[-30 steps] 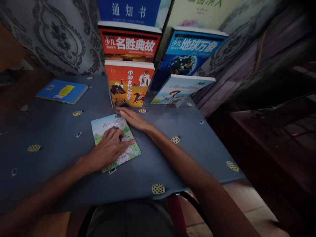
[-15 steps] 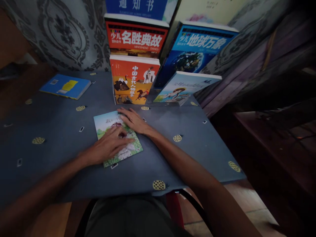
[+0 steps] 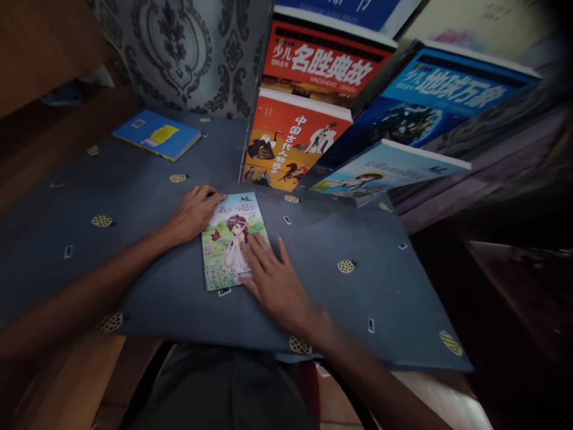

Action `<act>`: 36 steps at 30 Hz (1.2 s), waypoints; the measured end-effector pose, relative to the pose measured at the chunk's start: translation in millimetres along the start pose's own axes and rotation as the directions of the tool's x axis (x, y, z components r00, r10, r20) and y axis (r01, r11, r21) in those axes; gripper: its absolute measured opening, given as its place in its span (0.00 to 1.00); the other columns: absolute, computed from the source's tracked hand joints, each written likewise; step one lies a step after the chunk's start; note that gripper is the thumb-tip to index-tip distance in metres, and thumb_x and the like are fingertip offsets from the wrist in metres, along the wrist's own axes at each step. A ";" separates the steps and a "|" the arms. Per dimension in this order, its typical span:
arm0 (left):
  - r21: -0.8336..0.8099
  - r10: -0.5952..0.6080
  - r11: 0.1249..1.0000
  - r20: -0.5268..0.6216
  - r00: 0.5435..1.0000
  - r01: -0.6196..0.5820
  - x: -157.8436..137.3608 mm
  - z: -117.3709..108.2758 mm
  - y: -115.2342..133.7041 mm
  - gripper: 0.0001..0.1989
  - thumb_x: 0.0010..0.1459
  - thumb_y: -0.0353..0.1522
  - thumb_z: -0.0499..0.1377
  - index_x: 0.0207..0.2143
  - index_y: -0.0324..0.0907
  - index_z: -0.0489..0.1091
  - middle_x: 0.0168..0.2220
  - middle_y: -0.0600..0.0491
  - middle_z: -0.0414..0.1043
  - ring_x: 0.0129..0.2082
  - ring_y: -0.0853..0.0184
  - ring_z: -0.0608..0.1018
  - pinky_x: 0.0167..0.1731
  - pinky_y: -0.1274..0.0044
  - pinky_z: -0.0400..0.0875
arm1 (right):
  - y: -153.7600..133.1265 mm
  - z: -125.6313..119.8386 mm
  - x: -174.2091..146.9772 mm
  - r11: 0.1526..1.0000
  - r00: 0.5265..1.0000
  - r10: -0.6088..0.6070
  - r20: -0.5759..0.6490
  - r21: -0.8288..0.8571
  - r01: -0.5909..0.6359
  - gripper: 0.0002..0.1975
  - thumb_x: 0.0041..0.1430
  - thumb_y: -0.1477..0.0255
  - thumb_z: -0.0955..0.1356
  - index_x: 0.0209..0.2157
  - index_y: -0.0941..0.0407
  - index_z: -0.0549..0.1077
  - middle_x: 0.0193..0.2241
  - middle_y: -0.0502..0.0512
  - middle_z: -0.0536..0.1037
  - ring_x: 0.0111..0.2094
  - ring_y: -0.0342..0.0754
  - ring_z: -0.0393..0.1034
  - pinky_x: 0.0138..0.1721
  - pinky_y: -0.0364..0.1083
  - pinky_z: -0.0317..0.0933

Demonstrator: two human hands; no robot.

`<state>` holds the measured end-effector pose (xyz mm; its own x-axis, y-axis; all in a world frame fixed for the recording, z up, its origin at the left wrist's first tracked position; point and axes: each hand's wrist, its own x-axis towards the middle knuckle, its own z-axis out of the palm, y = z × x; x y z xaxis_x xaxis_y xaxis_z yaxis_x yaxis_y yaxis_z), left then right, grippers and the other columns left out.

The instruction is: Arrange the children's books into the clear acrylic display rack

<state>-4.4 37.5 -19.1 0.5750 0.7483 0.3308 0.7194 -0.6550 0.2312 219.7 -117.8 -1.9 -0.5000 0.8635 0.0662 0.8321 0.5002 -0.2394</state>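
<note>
A thin book (image 3: 235, 233) with a girl and a butterfly on its green and light-blue cover lies shut on the cloth-covered table (image 3: 147, 209). At its upper left edge rests my left hand (image 3: 194, 212), fingers loosely bent and a fingertip on the top corner. My right hand (image 3: 277, 286) lies open over the lower right of the cover, its fingers spread and laid flat. The fingers hide part of the cover's right side. Neither hand lifts the book.
Behind the book, a rack holds an orange book (image 3: 295, 143), a red book (image 3: 326, 60), a blue globe book (image 3: 430, 101) and a pale blue book (image 3: 394, 170). A blue book (image 3: 156, 134) lies at the back left. A patterned curtain (image 3: 179, 48) hangs behind.
My right hand has moved from the book's top to its lower right. My left hand has gone from the middle of the cover to the upper left edge. The book is turned straighter; the view has shifted.
</note>
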 end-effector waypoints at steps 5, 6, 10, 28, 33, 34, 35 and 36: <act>-0.005 0.009 1.000 -0.011 1.000 -0.009 -1.5 1.8 -0.9 0.20 0.69 0.31 0.44 0.56 0.42 0.69 0.51 0.43 0.69 0.48 0.56 0.69 0.49 0.64 0.66 | -58.2 10.1 6.4 0.972 0.971 -0.236 0.033 0.027 0.235 0.34 0.69 0.56 0.62 0.67 0.65 0.56 0.68 0.66 0.57 0.71 0.57 0.45 0.70 0.64 0.42; -0.003 0.011 1.000 -0.008 1.000 -0.011 -1.6 1.4 -1.4 0.20 0.69 0.31 0.44 0.56 0.41 0.69 0.51 0.43 0.69 0.48 0.56 0.69 0.49 0.64 0.66 | -64.4 12.0 8.0 0.963 0.963 -0.269 0.030 0.038 0.268 0.35 0.70 0.55 0.61 0.67 0.66 0.56 0.68 0.66 0.58 0.71 0.56 0.45 0.70 0.63 0.43; -0.020 0.008 1.000 0.004 1.000 -0.008 -2.2 0.4 -2.3 0.20 0.68 0.31 0.45 0.56 0.42 0.69 0.51 0.43 0.69 0.48 0.56 0.69 0.49 0.64 0.66 | -64.1 14.9 5.6 0.956 0.958 -0.287 0.003 0.062 0.287 0.37 0.69 0.53 0.61 0.68 0.66 0.54 0.69 0.67 0.57 0.72 0.55 0.42 0.71 0.60 0.41; -0.032 -0.022 0.999 -0.016 1.000 0.022 -3.8 1.5 0.5 0.20 0.69 0.33 0.45 0.57 0.43 0.68 0.52 0.44 0.69 0.49 0.56 0.69 0.50 0.63 0.67 | 29.8 -5.0 45.9 0.986 1.000 0.003 0.026 0.164 -0.007 0.33 0.71 0.57 0.58 0.70 0.61 0.53 0.70 0.65 0.52 0.72 0.55 0.42 0.70 0.61 0.43; -0.022 -0.022 1.000 -0.027 0.999 0.021 -2.7 -0.5 3.4 0.20 0.69 0.33 0.44 0.56 0.42 0.69 0.51 0.44 0.69 0.49 0.56 0.70 0.50 0.63 0.67 | 44.5 -4.9 98.0 0.985 0.996 0.091 0.023 0.144 -0.093 0.33 0.72 0.59 0.57 0.68 0.67 0.54 0.70 0.69 0.51 0.72 0.57 0.41 0.70 0.59 0.42; -0.005 -0.039 0.999 -0.032 0.999 0.039 -3.1 -2.1 4.6 0.20 0.69 0.33 0.44 0.55 0.41 0.69 0.51 0.43 0.69 0.49 0.55 0.70 0.50 0.63 0.67 | 45.5 -5.0 104.0 0.984 0.993 0.112 0.018 0.134 -0.114 0.33 0.72 0.60 0.58 0.68 0.68 0.54 0.70 0.69 0.51 0.72 0.57 0.41 0.70 0.58 0.41; 0.019 -0.065 0.998 -0.038 0.997 0.066 -3.9 -4.1 6.0 0.20 0.69 0.33 0.44 0.55 0.40 0.69 0.50 0.42 0.69 0.49 0.55 0.70 0.49 0.63 0.68 | 45.8 -4.9 108.2 0.983 0.991 0.133 0.011 0.124 -0.133 0.32 0.72 0.61 0.58 0.68 0.69 0.54 0.70 0.70 0.51 0.72 0.57 0.40 0.70 0.58 0.41; 0.049 -0.098 0.994 -0.043 0.994 0.100 -5.0 -6.4 7.4 0.19 0.69 0.34 0.45 0.55 0.39 0.69 0.50 0.42 0.70 0.49 0.54 0.70 0.48 0.62 0.68 | 45.8 -4.5 110.8 0.982 0.989 0.151 0.002 0.115 -0.150 0.32 0.72 0.62 0.57 0.68 0.69 0.54 0.70 0.69 0.51 0.72 0.56 0.40 0.70 0.58 0.41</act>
<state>-4.4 28.2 -13.2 0.4848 0.8036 0.3452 0.7914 -0.5711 0.2181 203.4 1.1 -1.1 -0.3694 0.9289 0.0270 0.8644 0.3542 -0.3568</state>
